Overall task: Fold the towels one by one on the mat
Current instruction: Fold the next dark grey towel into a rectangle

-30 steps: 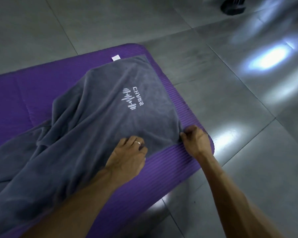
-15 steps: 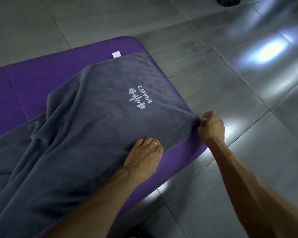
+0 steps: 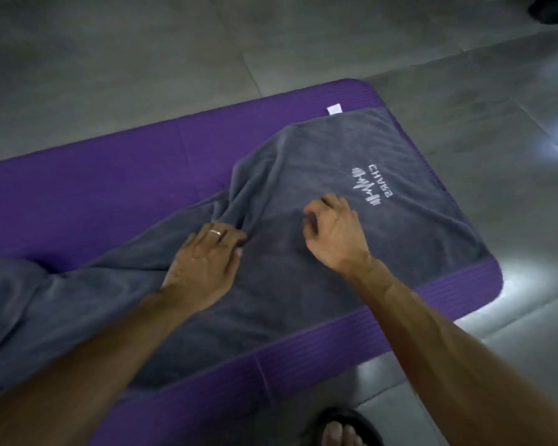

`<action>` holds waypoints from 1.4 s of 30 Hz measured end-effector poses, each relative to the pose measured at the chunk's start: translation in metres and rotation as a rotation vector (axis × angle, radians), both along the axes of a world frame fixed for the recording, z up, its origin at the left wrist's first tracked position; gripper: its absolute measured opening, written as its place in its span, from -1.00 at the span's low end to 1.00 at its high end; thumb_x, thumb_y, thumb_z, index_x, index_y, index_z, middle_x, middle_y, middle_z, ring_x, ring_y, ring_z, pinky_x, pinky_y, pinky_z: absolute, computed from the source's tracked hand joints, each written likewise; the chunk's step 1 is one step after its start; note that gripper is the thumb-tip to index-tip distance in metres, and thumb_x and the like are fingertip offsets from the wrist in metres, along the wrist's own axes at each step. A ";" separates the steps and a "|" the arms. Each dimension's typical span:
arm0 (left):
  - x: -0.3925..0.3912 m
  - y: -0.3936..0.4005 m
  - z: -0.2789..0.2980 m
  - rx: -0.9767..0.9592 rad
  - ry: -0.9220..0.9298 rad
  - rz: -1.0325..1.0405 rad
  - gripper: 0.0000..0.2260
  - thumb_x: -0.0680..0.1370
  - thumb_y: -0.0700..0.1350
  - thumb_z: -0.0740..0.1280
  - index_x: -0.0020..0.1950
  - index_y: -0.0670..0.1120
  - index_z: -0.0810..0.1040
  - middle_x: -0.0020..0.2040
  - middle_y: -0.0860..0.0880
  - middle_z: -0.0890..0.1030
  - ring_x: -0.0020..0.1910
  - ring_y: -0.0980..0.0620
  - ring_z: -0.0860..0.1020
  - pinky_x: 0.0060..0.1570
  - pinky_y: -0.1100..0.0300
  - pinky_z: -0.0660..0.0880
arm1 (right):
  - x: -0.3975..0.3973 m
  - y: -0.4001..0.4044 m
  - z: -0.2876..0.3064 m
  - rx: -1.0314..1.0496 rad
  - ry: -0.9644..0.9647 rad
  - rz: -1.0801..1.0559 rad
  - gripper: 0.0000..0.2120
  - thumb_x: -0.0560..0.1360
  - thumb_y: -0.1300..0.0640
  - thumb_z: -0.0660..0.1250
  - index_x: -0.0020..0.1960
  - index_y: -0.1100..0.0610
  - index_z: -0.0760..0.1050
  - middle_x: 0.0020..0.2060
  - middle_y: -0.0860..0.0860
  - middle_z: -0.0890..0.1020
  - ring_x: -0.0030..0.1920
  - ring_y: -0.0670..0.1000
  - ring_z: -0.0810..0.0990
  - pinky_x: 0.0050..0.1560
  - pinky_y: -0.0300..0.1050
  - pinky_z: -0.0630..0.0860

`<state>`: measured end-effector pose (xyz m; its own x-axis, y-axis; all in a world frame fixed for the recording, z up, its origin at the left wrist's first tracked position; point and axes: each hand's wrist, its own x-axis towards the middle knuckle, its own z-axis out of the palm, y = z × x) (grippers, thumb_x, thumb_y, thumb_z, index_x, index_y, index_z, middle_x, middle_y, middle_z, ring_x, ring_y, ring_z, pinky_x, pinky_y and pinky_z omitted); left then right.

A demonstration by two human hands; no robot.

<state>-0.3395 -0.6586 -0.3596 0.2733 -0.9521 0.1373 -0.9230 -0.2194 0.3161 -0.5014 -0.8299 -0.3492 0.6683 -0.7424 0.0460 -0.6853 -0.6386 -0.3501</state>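
Note:
A grey towel [image 3: 303, 284] with a white logo [image 3: 372, 185] lies spread along the purple mat [image 3: 110, 188], flat at the right end and bunched into folds toward the left. My left hand [image 3: 207, 262] rests flat on the towel, its fingertips against a raised fold in the middle. My right hand [image 3: 332, 230] sits on the towel just left of the logo, fingers curled down and pinching the cloth. A white tag [image 3: 334, 110] sticks out at the towel's far corner.
Grey floor tiles surround the mat, with bright light reflections at the right. My foot in a dark sandal [image 3: 345, 429] stands at the mat's near edge. A dark object [image 3: 554, 8] sits on the floor at the top right.
My right hand let go of the towel's near right corner and moved left onto the middle of the towel. My left hand shifted from the near edge up to the central fold.

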 end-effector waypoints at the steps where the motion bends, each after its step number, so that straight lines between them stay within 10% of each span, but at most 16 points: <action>1: 0.022 0.006 -0.001 0.007 -0.010 0.095 -0.69 0.54 -0.06 0.11 0.16 -0.10 0.54 0.06 -0.09 0.56 0.04 -0.16 0.52 0.04 -0.06 0.49 | 0.023 0.004 0.002 -0.017 -0.008 0.050 -0.84 0.48 0.14 0.32 0.03 0.15 0.57 -0.05 0.13 0.56 0.04 0.22 0.52 0.01 0.09 0.44; 8: 0.132 0.033 -0.017 0.333 0.077 0.257 -0.61 0.49 -0.04 0.40 0.30 -0.11 0.51 0.37 -0.15 0.44 0.33 -0.20 0.40 0.25 -0.11 0.41 | 0.148 0.005 0.005 -0.159 0.097 0.400 -0.62 0.58 0.01 0.23 0.36 0.10 0.41 0.23 0.05 0.49 0.22 0.13 0.44 0.14 0.08 0.36; 12: 0.132 0.057 -0.018 0.207 -0.053 0.042 -0.82 0.47 0.02 0.17 -0.11 -0.05 0.49 -0.12 -0.07 0.62 -0.14 -0.12 0.62 -0.19 0.03 0.58 | 0.170 0.006 0.000 -0.112 0.451 0.707 -0.55 0.47 -0.12 0.34 0.29 0.04 0.45 0.32 -0.01 0.40 0.32 0.07 0.38 0.29 0.05 0.24; 17: 0.173 0.058 0.013 0.053 -0.159 0.152 -0.85 0.53 0.01 0.18 -0.02 -0.05 0.42 -0.33 -0.07 0.60 -0.40 -0.11 0.61 -0.51 0.11 0.48 | 0.197 0.011 0.010 -0.232 0.189 0.681 -0.84 0.50 0.04 0.31 0.05 0.03 0.42 -0.01 -0.03 0.59 0.09 0.07 0.52 0.15 0.00 0.27; 22: 0.197 0.081 0.021 0.166 -0.149 0.350 -0.54 0.51 0.11 0.22 0.29 -0.15 0.45 0.00 -0.19 0.58 -0.05 -0.24 0.59 -0.16 -0.09 0.54 | 0.232 0.029 0.014 -0.255 0.303 0.488 -0.78 0.46 0.16 0.30 0.11 0.07 0.48 0.12 0.01 0.48 0.16 0.11 0.43 0.22 0.04 0.29; 32: 0.191 0.246 -0.003 0.350 0.185 0.973 -0.10 0.29 0.44 0.32 0.42 -0.16 0.35 0.36 -0.18 0.43 0.34 -0.21 0.41 0.26 -0.14 0.36 | 0.335 0.125 0.021 -0.110 0.366 0.872 -0.59 0.58 -0.10 0.17 0.33 0.11 0.39 0.25 0.06 0.49 0.27 0.13 0.44 0.21 0.08 0.37; 36: 0.163 0.265 -0.011 0.230 0.265 1.007 -0.55 0.33 0.20 0.49 0.05 -0.05 0.54 0.08 -0.04 0.55 0.11 -0.16 0.51 0.04 -0.06 0.46 | 0.351 0.166 0.008 -0.105 0.548 1.152 -0.37 0.43 -0.21 0.36 0.38 0.09 0.35 0.35 0.02 0.34 0.30 0.10 0.37 0.24 0.07 0.37; 42: 0.128 0.276 -0.003 0.076 0.373 1.120 -0.64 0.47 0.02 0.43 0.19 -0.06 0.44 0.03 -0.03 0.55 0.03 -0.11 0.54 -0.09 0.03 0.46 | 0.325 0.176 -0.006 0.035 0.545 1.186 -0.92 0.57 0.06 0.23 0.01 0.06 0.40 0.02 0.02 0.55 0.07 0.13 0.53 -0.06 -0.02 0.43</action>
